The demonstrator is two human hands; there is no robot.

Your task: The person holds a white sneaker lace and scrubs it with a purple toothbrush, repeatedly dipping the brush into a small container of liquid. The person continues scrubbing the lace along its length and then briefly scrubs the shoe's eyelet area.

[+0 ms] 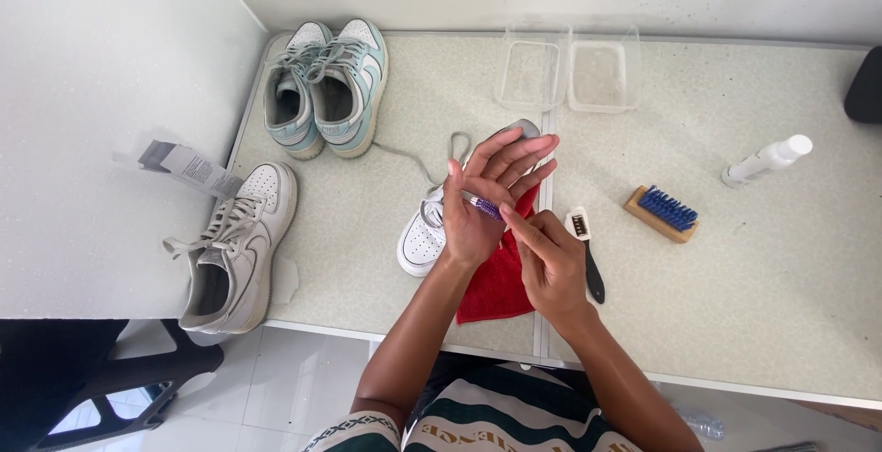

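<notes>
Two hands meet over table (735, 305): right hand (551, 264) fingers pinch small purple tube (484, 205), tip against open left hand (482, 197) palm, fingers spread. Dispensing stage, seemingly. White sneaker (421, 239), red cloth (496, 282) just beneath; blue-bristled brush (663, 213) near right.

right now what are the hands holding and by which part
The right hand pinches one end of a small purple tube, its other end lying across the open left hand. The exact grip is unclear.
</notes>
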